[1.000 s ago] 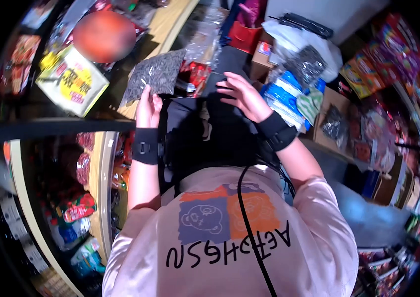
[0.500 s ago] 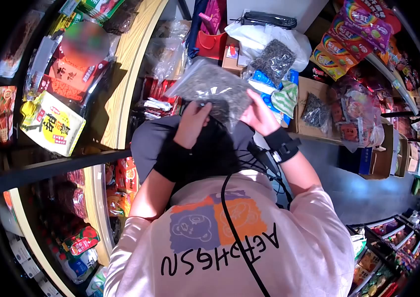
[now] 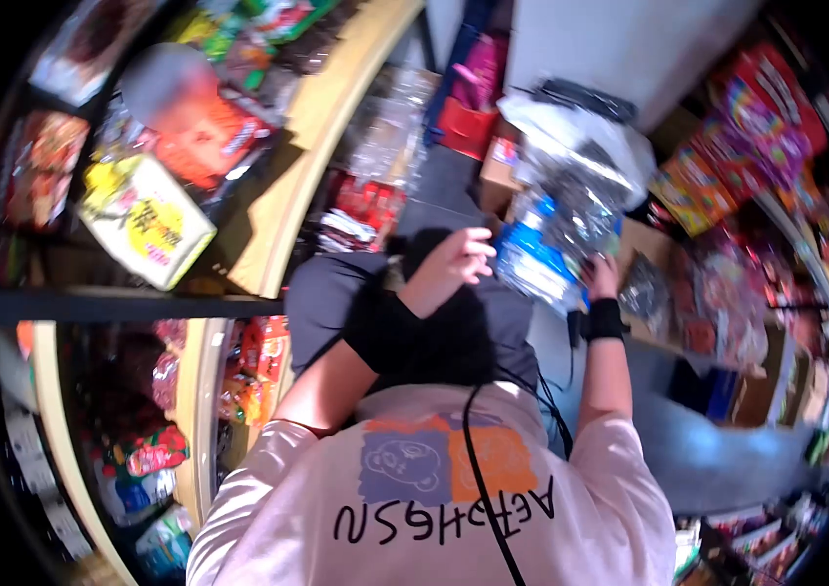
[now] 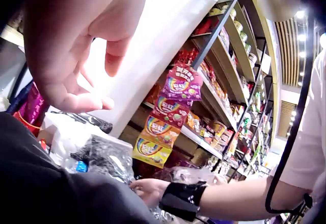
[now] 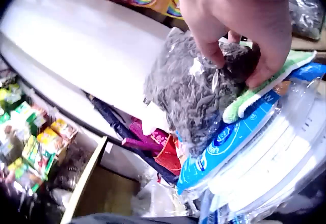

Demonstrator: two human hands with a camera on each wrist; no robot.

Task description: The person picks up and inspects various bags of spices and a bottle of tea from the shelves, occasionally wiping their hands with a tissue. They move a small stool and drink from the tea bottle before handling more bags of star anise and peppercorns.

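Note:
My right hand [image 3: 602, 276] pinches the edge of a clear plastic bag of dark, dried, shredded-looking food [image 5: 186, 89]. The bag lies over a blue-and-white plastic pack [image 5: 224, 137] and a green-and-white striped cloth [image 5: 237, 111]. In the right wrist view the thumb and fingers of that hand curl onto the bag's near end. My left hand [image 3: 453, 269] hovers above my lap, left of the pack, its fingers loosely bent with nothing in them. The left wrist view shows the same hand [image 4: 84, 40] large in the foreground, apart from the bags below.
A white plastic bag [image 3: 580, 137] lies behind the pile. Another small bag of dark contents [image 3: 644, 288] rests on a cardboard box to the right. Wooden shelves [image 3: 321, 127] with packets stand at left, near a red paper bag [image 3: 466, 125]. Hanging candy packets [image 4: 165, 124] are at right.
Both hands first reached apart, then held a bag of dark contents over my lap. Now the right hand has carried it right onto the pile, and the left hand has let go.

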